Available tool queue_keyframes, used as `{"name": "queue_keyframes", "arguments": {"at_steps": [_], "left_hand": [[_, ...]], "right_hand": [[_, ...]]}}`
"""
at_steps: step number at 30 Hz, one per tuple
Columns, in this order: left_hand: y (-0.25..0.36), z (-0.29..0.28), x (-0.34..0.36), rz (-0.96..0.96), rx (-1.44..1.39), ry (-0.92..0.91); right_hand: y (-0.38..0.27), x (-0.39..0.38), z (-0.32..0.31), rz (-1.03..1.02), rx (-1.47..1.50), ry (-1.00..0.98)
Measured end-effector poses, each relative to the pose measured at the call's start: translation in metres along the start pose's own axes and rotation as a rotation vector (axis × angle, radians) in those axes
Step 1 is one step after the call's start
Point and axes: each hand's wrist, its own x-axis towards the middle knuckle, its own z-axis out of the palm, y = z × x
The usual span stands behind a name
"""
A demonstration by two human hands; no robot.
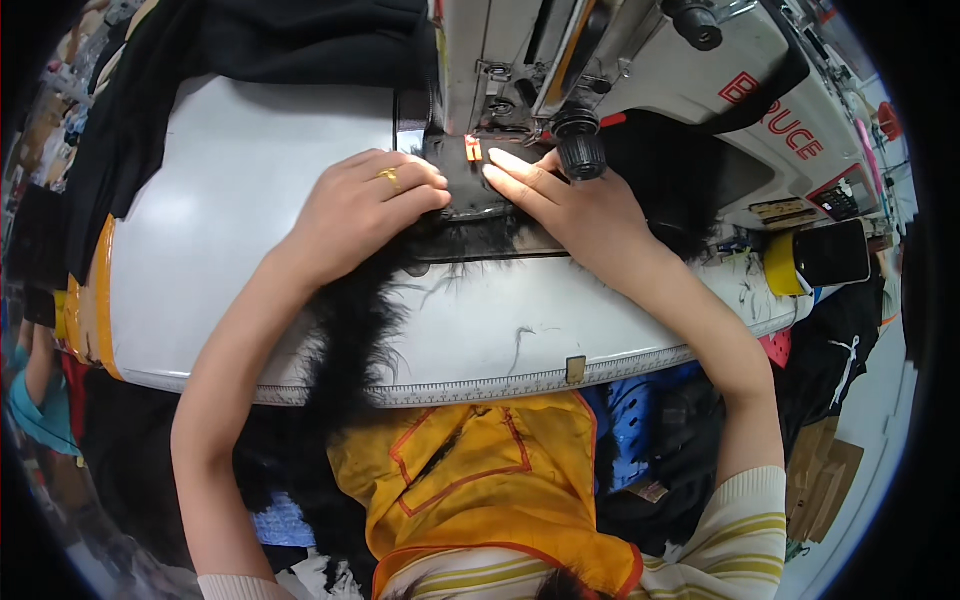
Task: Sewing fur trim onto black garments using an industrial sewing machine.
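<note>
A sewing machine [497, 60] stands over the work, its presser foot lit red near the needle. Under it lies dark fabric [455, 205] with a black fur trim [352, 325] running off at the near left and hanging over the table's front edge. My left hand [362, 205], a gold ring on one finger, has its fingers bent together at the fabric's left side, closed on the fur trim. On the right, my right hand [590, 210] rests with two fingers stretched flat on the fabric beside the presser foot; its thumb is hidden. More black fur [665, 175] lies beyond that hand.
The white sewing table [240, 200] has a ruler strip [480, 388] along its curved front edge. Black cloth [310, 40] lies across its far left. A yellow container [785, 265] and a dark phone-like object [833, 253] sit at the right. Loose fur strands are scattered about.
</note>
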Motion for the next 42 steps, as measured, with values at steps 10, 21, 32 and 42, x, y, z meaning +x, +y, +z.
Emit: {"name": "queue_keyframes", "arguments": {"at_steps": [10, 21, 32, 42], "left_hand": [[-0.012, 0.004, 0.010, 0.032, 0.076, -0.056], [-0.028, 0.021, 0.018, 0.036, -0.060, 0.058], [-0.019, 0.021, 0.016, -0.067, -0.054, 0.036], [-0.021, 0.029, 0.018, -0.119, -0.121, 0.138]], "right_hand": [[0.027, 0.000, 0.000, 0.053, -0.100, 0.143], [0.036, -0.007, 0.003, 0.110, -0.058, 0.171], [0.035, 0.000, 0.001, 0.156, 0.083, 0.152], [0.032, -0.005, -0.003, 0.153, 0.088, 0.163]]}}
